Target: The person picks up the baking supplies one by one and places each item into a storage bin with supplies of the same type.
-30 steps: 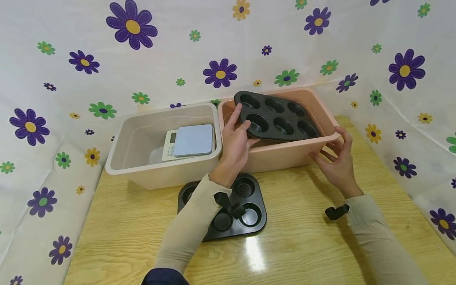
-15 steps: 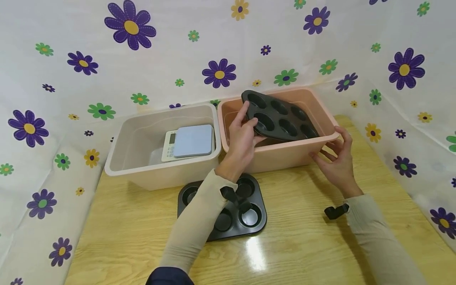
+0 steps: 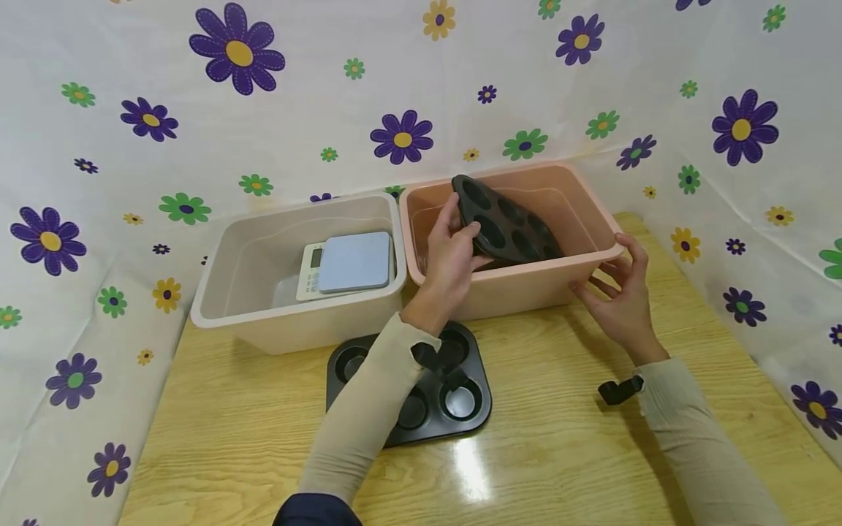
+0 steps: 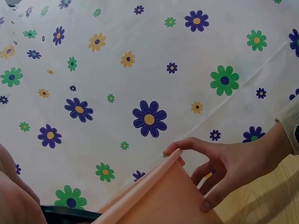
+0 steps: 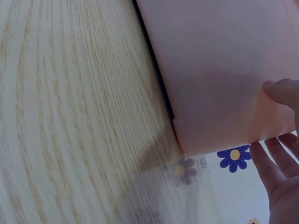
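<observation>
In the head view, my left hand pinches the near left end of a dark muffin pan. The pan tilts down to the right inside the pink bin, its lower right part sunk below the rim. Only a dark strip of the pan shows in the left wrist view, beside my left hand. My right hand grips the bin's front right corner. In the right wrist view, its thumb lies on the front wall and several fingers touch the end wall.
A second muffin pan lies on the wooden table, partly under my left forearm. Left of the pink bin stands a cream bin with a kitchen scale inside. Flowered cloth hangs behind and to the sides.
My left hand has moved right, and the muffin pan has tilted more steeply and sunk deeper into the pink bin. My right hand has stayed at the corner.
</observation>
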A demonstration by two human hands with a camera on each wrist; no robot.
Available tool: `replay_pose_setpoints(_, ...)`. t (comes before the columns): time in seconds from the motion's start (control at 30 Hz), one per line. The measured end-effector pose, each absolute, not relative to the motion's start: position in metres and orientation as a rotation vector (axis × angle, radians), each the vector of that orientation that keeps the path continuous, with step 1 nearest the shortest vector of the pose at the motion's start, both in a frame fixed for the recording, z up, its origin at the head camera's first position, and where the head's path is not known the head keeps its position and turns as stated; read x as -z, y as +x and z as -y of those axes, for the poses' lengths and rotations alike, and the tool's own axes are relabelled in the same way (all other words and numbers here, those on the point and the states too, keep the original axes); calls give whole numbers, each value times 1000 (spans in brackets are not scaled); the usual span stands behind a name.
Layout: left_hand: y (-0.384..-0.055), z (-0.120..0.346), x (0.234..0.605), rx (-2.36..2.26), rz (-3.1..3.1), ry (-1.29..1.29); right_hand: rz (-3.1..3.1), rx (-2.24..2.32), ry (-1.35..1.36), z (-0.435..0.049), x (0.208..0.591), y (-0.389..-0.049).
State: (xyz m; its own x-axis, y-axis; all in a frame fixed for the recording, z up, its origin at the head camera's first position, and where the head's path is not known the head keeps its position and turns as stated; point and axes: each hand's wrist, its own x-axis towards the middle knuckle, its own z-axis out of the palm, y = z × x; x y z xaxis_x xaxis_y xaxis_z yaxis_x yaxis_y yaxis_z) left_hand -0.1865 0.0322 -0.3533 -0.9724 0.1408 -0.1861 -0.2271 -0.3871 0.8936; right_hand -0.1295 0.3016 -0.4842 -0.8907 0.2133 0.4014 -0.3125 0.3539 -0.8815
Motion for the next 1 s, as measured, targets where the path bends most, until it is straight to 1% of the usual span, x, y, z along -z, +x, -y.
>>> replay_pose_setpoints(0.07,-186,-32,351,-2356,-1698,-97,2171,-1560,91,-301,485,-129)
replay_pose_setpoints(0.23,-182,-24,340,-1912,-2115,23,2162,-1564,99,-301,486,-129)
replay_pose_setpoints(0.3,-179,-19,338,-1827,-2211,73,2157,-1568,103,-301,487,-129)
replay_pose_setpoints(0.43,-169,-10,338,-1864,-2308,152,2157,-1572,112,-302,486,-129)
replay_pose_setpoints(0.67,-152,4,348,-1920,-2508,445,2155,-1564,91,-303,484,-130)
replay_pose_setpoints(1.0,-136,25,357,-1994,-2612,586,2155,-1572,92,-301,484,-129)
